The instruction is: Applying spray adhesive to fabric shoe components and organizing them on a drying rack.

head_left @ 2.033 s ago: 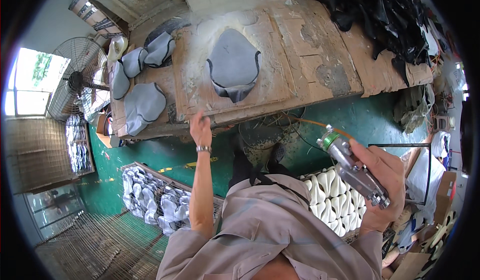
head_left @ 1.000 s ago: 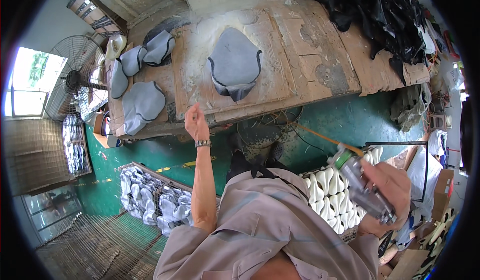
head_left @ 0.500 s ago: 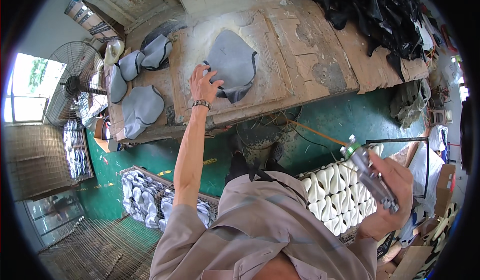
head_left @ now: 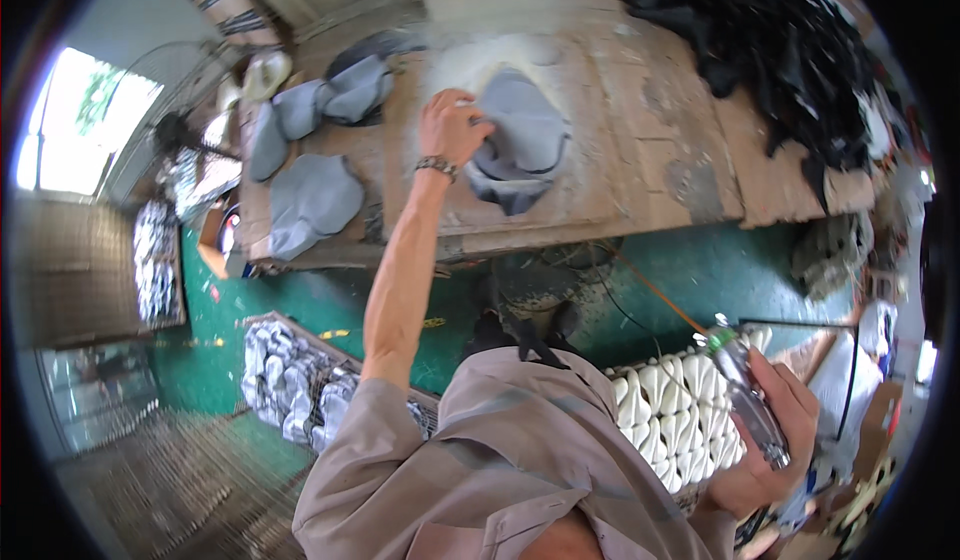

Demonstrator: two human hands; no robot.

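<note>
A grey, rounded fabric piece with dark edging (head_left: pixel 525 125), shaped like a bicycle seat cover, lies on the pale-dusted cardboard of the workbench. My left hand (head_left: pixel 455 128) pinches its left edge, fingers bent together, and a fold of its near edge hangs darker below. Off to the right, above the floor and away from the bench, my right hand (head_left: pixel 785 400) is wrapped round a metal spray gun (head_left: pixel 738 372) with a green ring near its front. An orange hose (head_left: pixel 655 288) runs from near the gun toward the underside of the bench.
Several more grey pieces (head_left: pixel 315 200) lie on the bench's left side. Black pieces (head_left: pixel 750 50) are heaped at the far right. White foam-like pads (head_left: pixel 670 410) fill a rack at my right; grey pieces (head_left: pixel 290 380) fill another at my left. A large fan (head_left: pixel 185 135) stands beyond.
My left fingers, spread over the piece's edge before, have now closed on it and the edge is lifted and folded. The view has shifted, and my right hand still holds the spray gun.
</note>
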